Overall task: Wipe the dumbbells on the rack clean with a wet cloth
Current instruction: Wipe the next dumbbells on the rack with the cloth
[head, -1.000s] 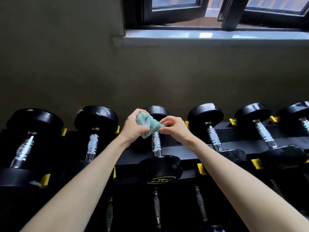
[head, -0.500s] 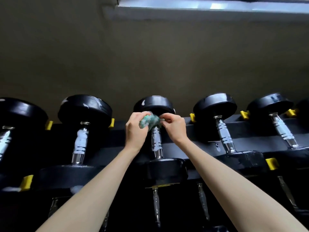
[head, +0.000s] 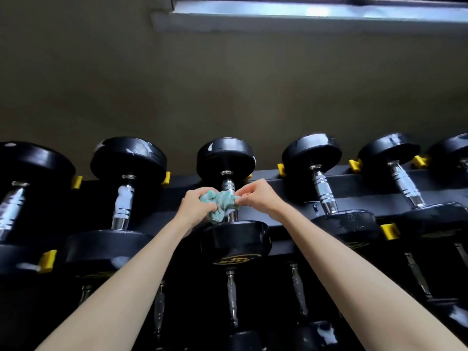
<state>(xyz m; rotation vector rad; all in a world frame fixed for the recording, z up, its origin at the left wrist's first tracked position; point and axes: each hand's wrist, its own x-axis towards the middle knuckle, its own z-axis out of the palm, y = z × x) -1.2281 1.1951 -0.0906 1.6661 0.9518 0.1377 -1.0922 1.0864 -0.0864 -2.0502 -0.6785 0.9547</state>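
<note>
Cloth (head: 221, 202): green, bunched, lying across the chrome handle (head: 228, 184) of the middle dumbbell (head: 226, 158) on the top tier of the rack (head: 354, 184). It sits nearer the near head than the far one.

Your left hand (head: 195, 207) grips the cloth's left part, fingers curled round it. Your right hand (head: 260, 198) pinches its right end between thumb and fingertips. The handle's underside is hidden, so I cannot tell whether the cloth wraps fully round.

Long axis of the dumbbell: runs away from you, far head toward the wall (head: 228, 84), near head just below your hands.

Room: a bare stretch of handle shows between the cloth and the far head; the cloth's lower edge almost meets the near head. Sideways, there are dark gaps to the left neighbour (head: 124, 198) and the right neighbour (head: 323, 193), both lying parallel; your wrists occupy those gaps. Yellow stops (head: 390, 231) mark the rail edges between bays.

Lower-tier handles (head: 231, 295) show beneath your forearms.
</note>
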